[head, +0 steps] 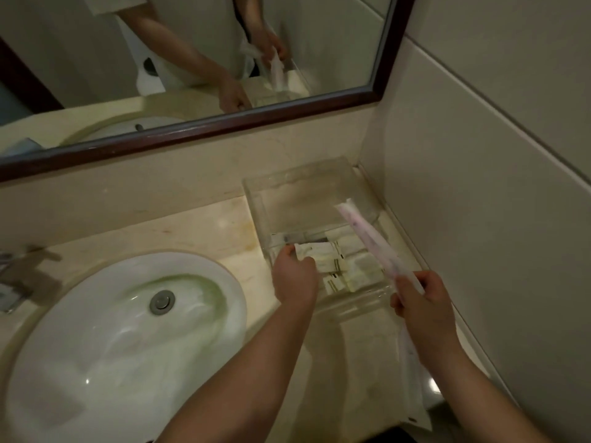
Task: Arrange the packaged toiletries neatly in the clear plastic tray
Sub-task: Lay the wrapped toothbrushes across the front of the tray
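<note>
1. I'm looking down at a beige counter (pixel 204 231) with a white sink (pixel 121 327) on the left and a clear tray (pixel 287 193) on the right, pushed into the far right corner against the tiled wall (pixel 495 187).
2. My left hand (pixel 295 278) is over the tray's near left part, fingers curled around the edge of a small white packet (pixel 319 254). The grip is closed on it, thumb on the far side.
3. My right hand (pixel 422 302) is at the tray's near right corner, fingers wrapped tight around a long pinkish wrapped packet (pixel 367 238). That packet slants up and away to the far left, over the tray.
4. A second long white wrapper (pixel 412 388) trails down from the same hand toward me, over the counter's near right edge. I can't tell how firmly the hand pinches that one.
5. Inside the tray, more small white packets (pixel 358 270) lie flat in the near half, overlapping; the far half shows bare plastic.
6. A dark-framed mirror (pixel 192 59) runs along the far wall, reflecting both arms and the tray.
7. The sink's drain (pixel 162 301) sits mid-basin, and a metal tap (pixel 19 276) shows at the far left edge.
</note>
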`<state>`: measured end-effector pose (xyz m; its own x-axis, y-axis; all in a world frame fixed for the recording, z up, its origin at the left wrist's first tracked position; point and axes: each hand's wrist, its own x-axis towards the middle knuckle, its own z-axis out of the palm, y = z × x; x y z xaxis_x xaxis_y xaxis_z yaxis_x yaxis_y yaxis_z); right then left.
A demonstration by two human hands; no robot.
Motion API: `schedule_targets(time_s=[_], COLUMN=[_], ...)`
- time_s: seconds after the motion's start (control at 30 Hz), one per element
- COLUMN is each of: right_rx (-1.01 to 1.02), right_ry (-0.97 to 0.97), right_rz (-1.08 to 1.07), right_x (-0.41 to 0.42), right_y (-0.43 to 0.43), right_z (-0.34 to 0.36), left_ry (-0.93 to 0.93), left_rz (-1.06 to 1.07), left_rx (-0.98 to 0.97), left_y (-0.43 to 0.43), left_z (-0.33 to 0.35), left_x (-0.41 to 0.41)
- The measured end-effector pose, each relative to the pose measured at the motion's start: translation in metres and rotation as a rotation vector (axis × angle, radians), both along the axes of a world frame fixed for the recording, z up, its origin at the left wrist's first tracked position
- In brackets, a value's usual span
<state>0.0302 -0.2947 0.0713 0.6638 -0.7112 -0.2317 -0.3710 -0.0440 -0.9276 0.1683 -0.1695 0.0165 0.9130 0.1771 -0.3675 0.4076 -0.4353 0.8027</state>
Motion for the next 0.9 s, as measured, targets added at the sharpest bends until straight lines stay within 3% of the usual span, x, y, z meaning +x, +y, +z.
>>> schedule_targets(time_s=[0.17,0.37,0.7,0.8,0.9], right_rx=[-0.022,0.02,0.055,0.084,0.1], right_ry=[-0.034,-0.063,-0.041,-0.053,-0.062], right_rz=[0.082,0.14,0.165,0.16,0.146], right_x=[0.018,0.031,0.026,0.026,0.025], right_y=[-0.003,-0.013,-0.026,-0.03,-0.035], right_z=[-0.001,-0.002,-0.014,-0.015,-0.017], left_ry=[-0.08,-0.051,-0.069,-0.148,-0.438], left_rz=[0.109,0.233,0.115,0.142,0.001], left_rx=[0.132,0.117,0.321,0.303,0.356], left_y=[0.004,0.0,-0.009,-0.011,-0.009], left_z=[0.004,0.006,-0.002,0.002,0.001], left_x=[-0.003,-0.006,0.001,-0.007,-0.024])
